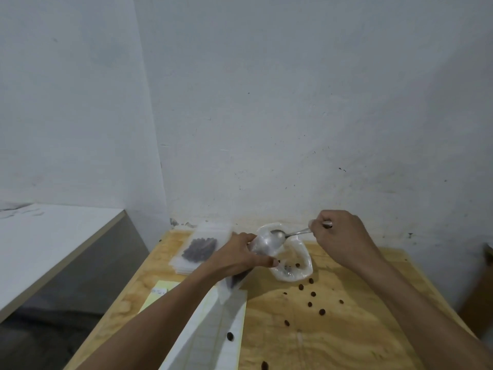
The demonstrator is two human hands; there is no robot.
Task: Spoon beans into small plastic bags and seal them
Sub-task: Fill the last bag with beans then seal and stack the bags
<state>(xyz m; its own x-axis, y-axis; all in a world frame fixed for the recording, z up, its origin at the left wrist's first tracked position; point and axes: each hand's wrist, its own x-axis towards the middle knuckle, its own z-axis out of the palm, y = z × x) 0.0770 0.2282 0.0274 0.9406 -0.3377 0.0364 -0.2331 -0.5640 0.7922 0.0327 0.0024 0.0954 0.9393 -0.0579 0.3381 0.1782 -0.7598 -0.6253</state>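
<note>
My left hand (238, 259) grips a small clear plastic bag (264, 244) and holds its mouth up toward the spoon. My right hand (340, 236) pinches the handle of a metal spoon (278, 234), whose bowl lies over the bag's opening. Whether beans are in the spoon I cannot tell. Beneath the hands lies a crumpled clear plastic bag (296, 265) with a few brown beans inside. Several loose beans (313, 293) are scattered on the wooden table (346, 329). At the back left a flat sealed bag of dark beans (200, 248) rests on a stack of flat bags.
A strip of clear plastic or paper (213, 329) runs along the table under my left forearm, with one bean on it. A yellow sheet (157, 295) lies at the table's left edge. A white shelf (53, 244) stands to the left. The wall is close behind.
</note>
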